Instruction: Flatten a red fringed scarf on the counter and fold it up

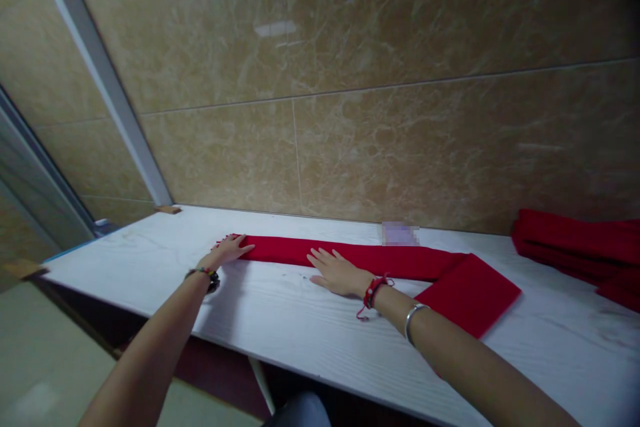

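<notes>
A long red scarf [280, 249], folded into a narrow strip, lies flat across the white table [280, 313]. Its fringed end is at the left, and toward the right the strip turns at an angle into a wider flap [473, 293]. My left hand [229, 251] rests on the fringed end with its fingers stretched out. Lying flat with spread fingers, my right hand [340, 272] touches the near edge of the strip around its middle. Neither hand grips the cloth. My right forearm hides part of the flap's near side.
Folded red cloths [565, 247] are stacked at the table's right end. A small blurred pale purple item [399, 233] lies behind the strip, near the tiled wall [350, 147]. At the left, a metal post [105, 80] meets the table's back edge.
</notes>
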A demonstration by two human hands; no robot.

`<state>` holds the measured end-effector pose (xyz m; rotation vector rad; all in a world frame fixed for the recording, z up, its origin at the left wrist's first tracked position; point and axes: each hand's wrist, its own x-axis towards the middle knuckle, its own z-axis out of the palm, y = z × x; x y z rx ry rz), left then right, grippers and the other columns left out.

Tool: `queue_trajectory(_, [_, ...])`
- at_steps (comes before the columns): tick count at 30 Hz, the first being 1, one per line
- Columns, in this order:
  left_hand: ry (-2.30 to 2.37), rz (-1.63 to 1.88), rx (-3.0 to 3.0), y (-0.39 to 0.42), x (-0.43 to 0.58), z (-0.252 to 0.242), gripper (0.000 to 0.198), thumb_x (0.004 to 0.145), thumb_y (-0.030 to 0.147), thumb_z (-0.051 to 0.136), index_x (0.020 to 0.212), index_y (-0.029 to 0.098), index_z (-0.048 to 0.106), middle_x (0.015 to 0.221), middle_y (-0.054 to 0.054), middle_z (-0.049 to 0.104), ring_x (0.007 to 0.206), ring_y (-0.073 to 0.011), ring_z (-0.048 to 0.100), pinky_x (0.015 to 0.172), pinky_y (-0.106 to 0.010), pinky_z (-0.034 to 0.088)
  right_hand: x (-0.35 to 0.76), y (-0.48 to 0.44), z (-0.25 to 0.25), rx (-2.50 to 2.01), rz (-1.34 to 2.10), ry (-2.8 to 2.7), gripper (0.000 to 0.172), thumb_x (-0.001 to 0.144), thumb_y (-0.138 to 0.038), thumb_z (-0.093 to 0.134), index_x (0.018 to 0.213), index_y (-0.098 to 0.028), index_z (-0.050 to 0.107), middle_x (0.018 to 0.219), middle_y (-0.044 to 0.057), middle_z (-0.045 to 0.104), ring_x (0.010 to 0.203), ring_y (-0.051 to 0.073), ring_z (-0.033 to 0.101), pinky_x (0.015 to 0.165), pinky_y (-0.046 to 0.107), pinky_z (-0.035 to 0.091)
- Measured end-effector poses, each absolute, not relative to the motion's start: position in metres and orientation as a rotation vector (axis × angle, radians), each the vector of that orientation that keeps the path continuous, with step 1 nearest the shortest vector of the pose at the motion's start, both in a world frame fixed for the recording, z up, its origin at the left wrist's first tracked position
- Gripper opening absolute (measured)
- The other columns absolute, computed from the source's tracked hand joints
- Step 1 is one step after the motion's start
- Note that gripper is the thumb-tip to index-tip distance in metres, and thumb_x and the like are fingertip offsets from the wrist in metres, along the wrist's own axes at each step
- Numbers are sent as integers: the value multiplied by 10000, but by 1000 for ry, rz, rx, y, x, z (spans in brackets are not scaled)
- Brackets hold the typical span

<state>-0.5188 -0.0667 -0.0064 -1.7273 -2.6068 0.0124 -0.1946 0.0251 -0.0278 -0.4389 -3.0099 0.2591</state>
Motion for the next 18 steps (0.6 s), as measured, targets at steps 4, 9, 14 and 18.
queue_trajectory(4, [-2644, 50, -1644, -56, -532, -7, 735, 760, 605, 401, 1358, 199, 272, 1424, -174, 217, 1266, -402, 204, 935, -569, 235, -197, 27, -29, -450, 278, -3014, 597, 881, -468, 265, 1375, -132, 245, 1443, 125, 169, 1321, 268, 114, 1049, 497, 137])
queue_trajectory(9, [-2443, -5, -2006, -40, -517, -22, 634, 844, 557, 248, 1382, 222, 219, 1463, -78, 125, 1329, -292, 65, 1030, -448, 150, -218, 23, -17, -348, 324, -2974, 566, 883, -468, 258, 1381, -200, 231, 1450, 62, 177, 1324, 268, 101, 1039, 537, 128])
queue_trajectory(14, [-2372, 42, -2081, -44, -522, -36, 637, 851, 549, 221, 1374, 185, 250, 1437, -54, 230, 1326, -224, 131, 1053, -344, 126, -236, 19, -24, -266, 333, -3027, 552, 887, -453, 242, 1381, -205, 226, 1445, 27, 198, 1321, 260, 125, 1035, 554, 101])
queue_trajectory(18, [-2441, 123, -2009, -50, -539, -26, 649, 845, 542, 241, 1357, 148, 289, 1415, -77, 289, 1299, -220, 225, 1044, -310, 168, -234, 20, -33, -250, 341, -3005, 543, 890, -442, 237, 1384, -217, 216, 1448, 17, 185, 1325, 252, 108, 1042, 543, 71])
